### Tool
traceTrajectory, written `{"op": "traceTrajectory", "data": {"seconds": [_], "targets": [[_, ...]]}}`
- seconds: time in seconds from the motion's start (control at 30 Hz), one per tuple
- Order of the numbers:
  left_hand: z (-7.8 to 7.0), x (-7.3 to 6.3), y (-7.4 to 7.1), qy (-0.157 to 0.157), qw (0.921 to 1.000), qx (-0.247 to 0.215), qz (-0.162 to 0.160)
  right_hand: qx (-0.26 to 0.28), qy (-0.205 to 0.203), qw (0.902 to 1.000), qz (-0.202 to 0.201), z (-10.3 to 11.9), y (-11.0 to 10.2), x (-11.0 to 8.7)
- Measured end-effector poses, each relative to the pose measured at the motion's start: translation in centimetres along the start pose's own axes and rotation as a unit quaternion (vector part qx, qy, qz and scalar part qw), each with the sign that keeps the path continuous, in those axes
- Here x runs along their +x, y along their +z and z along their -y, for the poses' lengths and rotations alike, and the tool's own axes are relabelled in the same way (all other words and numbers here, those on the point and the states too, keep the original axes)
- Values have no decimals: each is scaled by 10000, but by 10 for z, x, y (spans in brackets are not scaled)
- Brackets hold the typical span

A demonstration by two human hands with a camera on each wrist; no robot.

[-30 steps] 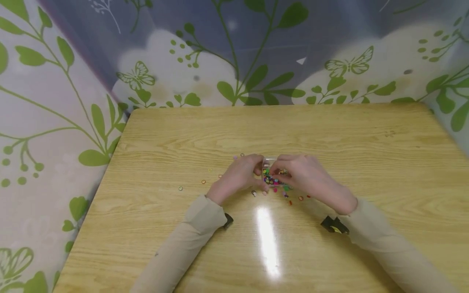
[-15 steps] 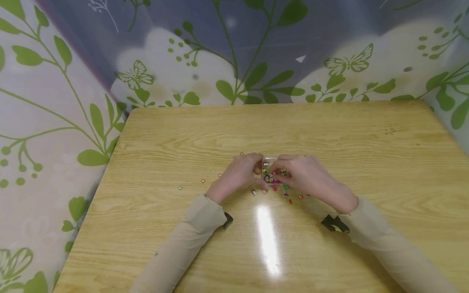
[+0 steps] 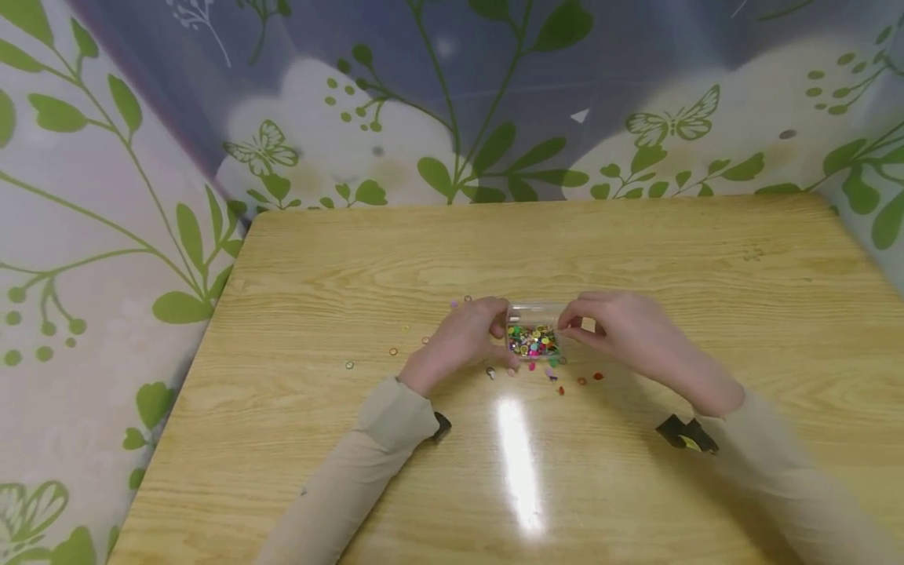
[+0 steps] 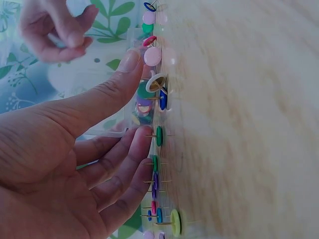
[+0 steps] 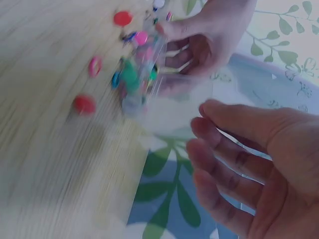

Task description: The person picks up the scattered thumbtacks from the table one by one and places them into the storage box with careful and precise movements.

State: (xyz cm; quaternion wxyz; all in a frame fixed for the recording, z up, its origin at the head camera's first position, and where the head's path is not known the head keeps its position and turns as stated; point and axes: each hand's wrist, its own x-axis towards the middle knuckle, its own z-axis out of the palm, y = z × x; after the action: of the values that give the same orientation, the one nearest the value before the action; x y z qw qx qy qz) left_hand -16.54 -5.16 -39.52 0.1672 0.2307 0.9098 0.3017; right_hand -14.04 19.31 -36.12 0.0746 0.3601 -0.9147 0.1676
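A clear plastic box [image 3: 542, 311] stands on the table, its lower part filled with many-coloured thumbtacks [image 3: 534, 340]. My left hand [image 3: 462, 333] holds the box at its left end; in the left wrist view the thumb [image 4: 112, 87] presses the near side while the other fingers curl around the end. My right hand [image 3: 628, 333] hovers at the box's right end, fingers loosely curled. Its thumb and index fingertips lie close together in the right wrist view, with nothing visible between them; that view is blurred.
Loose thumbtacks lie in front of the box, among them a red one [image 3: 598, 377] and a white one [image 3: 490, 373]. A few more, including a green one [image 3: 349, 365], are scattered left of my left hand. The wooden table [image 3: 339, 251] meets leaf-patterned walls [image 3: 494, 102].
My right hand has come out of the box and moved right, uncovering the thumbtacks inside. My left hand stays on the box.
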Motion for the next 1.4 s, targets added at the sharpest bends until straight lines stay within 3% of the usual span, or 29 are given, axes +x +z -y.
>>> {"op": "traceTrajectory", "data": {"seconds": [0.13,0.27,0.43,1.1,1.23,1.4], "targets": [[-1,0,0,-46,10000,4,0,137,262,9967,753,-8,-6,-15],[-1,0,0,-97,10000,-7,23,491,484,9856,1547,-12,-5,-26],[-1,0,1,-107,9999,-28,33,729,710,9764,1904,-13,0,-32],[-2,0,-1,-174,9998,-112,41,937,713,9713,2065,-16,5,-33],[-2,0,-1,-142,9998,-131,40,854,698,9767,1842,-14,5,-32],[-1,0,0,-122,9998,-145,49,551,701,9888,1196,-10,2,-25]]}}
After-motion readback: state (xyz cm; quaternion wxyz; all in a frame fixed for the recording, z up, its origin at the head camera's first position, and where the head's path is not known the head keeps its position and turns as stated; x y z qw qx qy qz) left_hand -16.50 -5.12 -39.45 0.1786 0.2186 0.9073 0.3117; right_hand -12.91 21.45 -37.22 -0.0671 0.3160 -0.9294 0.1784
